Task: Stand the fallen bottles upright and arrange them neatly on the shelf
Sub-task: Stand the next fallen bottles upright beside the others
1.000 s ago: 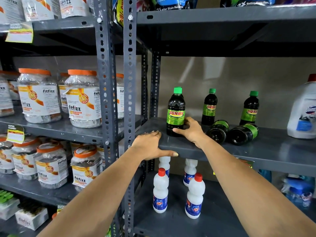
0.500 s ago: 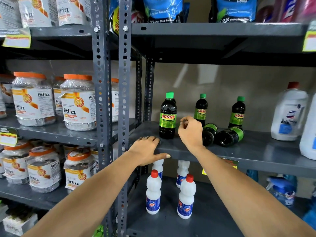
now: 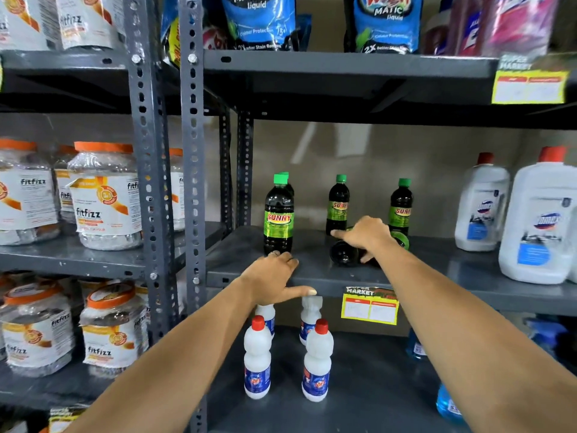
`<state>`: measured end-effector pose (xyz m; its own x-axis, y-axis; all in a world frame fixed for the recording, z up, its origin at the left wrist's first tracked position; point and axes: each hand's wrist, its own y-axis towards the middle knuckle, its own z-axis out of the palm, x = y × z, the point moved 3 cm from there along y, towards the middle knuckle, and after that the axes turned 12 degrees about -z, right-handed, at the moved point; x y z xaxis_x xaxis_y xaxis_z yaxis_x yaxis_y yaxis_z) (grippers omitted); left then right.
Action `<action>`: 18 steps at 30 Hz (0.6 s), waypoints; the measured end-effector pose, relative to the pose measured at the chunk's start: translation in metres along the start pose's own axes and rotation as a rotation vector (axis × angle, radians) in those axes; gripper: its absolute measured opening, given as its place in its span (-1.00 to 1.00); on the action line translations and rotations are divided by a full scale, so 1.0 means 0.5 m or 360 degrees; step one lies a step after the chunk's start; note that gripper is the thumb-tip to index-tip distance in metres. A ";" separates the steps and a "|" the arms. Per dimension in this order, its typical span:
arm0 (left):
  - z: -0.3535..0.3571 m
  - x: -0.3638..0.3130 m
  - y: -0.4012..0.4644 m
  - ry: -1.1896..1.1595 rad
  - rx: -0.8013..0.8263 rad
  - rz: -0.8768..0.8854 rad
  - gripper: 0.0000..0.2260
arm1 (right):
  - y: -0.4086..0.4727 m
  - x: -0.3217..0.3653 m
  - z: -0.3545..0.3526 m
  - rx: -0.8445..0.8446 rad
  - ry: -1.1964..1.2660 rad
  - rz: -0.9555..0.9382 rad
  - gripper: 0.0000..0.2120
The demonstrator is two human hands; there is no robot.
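Observation:
Dark "Sunny" bottles with green caps stand on the grey middle shelf (image 3: 312, 276): one at the front left (image 3: 278, 218) with another hidden behind it, one in the middle (image 3: 338, 204) and one further right (image 3: 401, 203). Two more lie on their sides. The nearer fallen bottle (image 3: 343, 254) points its base at me. Only a green edge shows of the other fallen bottle (image 3: 402, 240). My right hand (image 3: 367, 235) wraps over the nearer fallen bottle, fingers on top and thumb at its near side. My left hand (image 3: 274, 278) rests flat on the shelf's front edge, holding nothing.
Two large white jugs (image 3: 541, 220) with red caps stand at the right of the same shelf. Small white bottles (image 3: 257, 360) fill the shelf below. A perforated steel upright (image 3: 195, 182) borders the left side, with orange-lidded jars (image 3: 104, 195) beyond it. Blue pouches (image 3: 259, 23) sit overhead.
My right hand has left the front left upright bottle and moved right onto the fallen bottles. My left hand stays on the shelf edge. The view has shifted toward the right.

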<state>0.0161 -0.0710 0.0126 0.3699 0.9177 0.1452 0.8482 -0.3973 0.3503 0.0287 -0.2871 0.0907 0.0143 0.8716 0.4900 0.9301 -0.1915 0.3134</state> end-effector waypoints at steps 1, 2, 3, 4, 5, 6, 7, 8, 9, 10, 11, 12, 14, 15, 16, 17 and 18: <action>0.005 0.002 0.000 -0.0003 -0.0056 0.0003 -0.16 | 0.002 -0.004 0.006 0.0152 0.0168 0.0074 -0.28; 0.010 0.002 0.001 -0.0011 -0.0101 0.0002 -0.16 | 0.001 -0.010 0.012 0.0299 0.0383 0.0154 -0.26; 0.013 0.003 0.001 -0.0017 -0.0139 0.0000 -0.16 | -0.002 -0.013 0.017 0.0411 0.0565 0.0215 -0.30; 0.017 0.003 0.001 -0.0015 -0.0171 0.0000 -0.16 | -0.003 -0.015 0.019 0.0472 0.0680 0.0254 -0.37; 0.017 0.003 0.003 -0.0017 -0.0200 -0.0002 -0.17 | -0.002 -0.016 0.017 0.0495 0.0741 0.0274 -0.46; 0.020 0.005 0.004 -0.0023 -0.0211 -0.0004 -0.17 | -0.001 -0.019 0.021 0.0502 0.0784 0.0296 -0.53; 0.019 0.007 0.005 -0.0032 -0.0227 -0.0008 -0.17 | 0.000 -0.019 0.021 0.0490 0.0825 0.0305 -0.57; 0.020 0.008 0.004 -0.0039 -0.0238 -0.0014 -0.16 | 0.003 -0.023 0.023 0.0467 0.0878 0.0307 -0.58; 0.018 0.011 0.005 -0.0045 -0.0243 -0.0019 -0.15 | 0.007 -0.022 0.025 0.0438 0.0952 0.0306 -0.60; 0.021 0.007 0.005 -0.0050 -0.0232 -0.0010 -0.13 | 0.005 -0.032 0.029 0.0414 0.1045 0.0320 -0.63; 0.020 0.007 0.005 -0.0051 -0.0233 -0.0012 -0.12 | 0.005 -0.036 0.034 0.0398 0.1152 0.0322 -0.68; 0.021 0.006 0.005 -0.0044 -0.0239 -0.0020 -0.10 | 0.006 -0.040 0.041 0.0392 0.1270 0.0317 -0.72; 0.020 0.005 0.005 -0.0024 -0.0243 -0.0040 -0.09 | 0.004 -0.047 0.058 0.0340 0.1564 0.0326 -0.74; 0.020 0.005 0.005 -0.0008 -0.0249 -0.0047 -0.09 | 0.002 -0.052 0.067 0.0290 0.1718 0.0336 -0.73; 0.021 0.005 0.004 0.0003 -0.0259 -0.0054 -0.10 | 0.001 -0.058 0.074 0.0231 0.1847 0.0330 -0.71; 0.022 0.005 0.004 0.0002 -0.0268 -0.0058 -0.11 | 0.002 -0.064 0.080 0.0177 0.1945 0.0305 -0.67; 0.023 0.004 0.004 -0.0008 -0.0266 -0.0060 -0.11 | 0.004 -0.073 0.082 0.0128 0.2004 0.0265 -0.61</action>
<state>0.0228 -0.0700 0.0030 0.3416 0.9316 0.1244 0.7866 -0.3558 0.5046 0.0451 -0.3005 0.0400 -0.1831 -0.1980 0.9629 0.9709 -0.1904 0.1455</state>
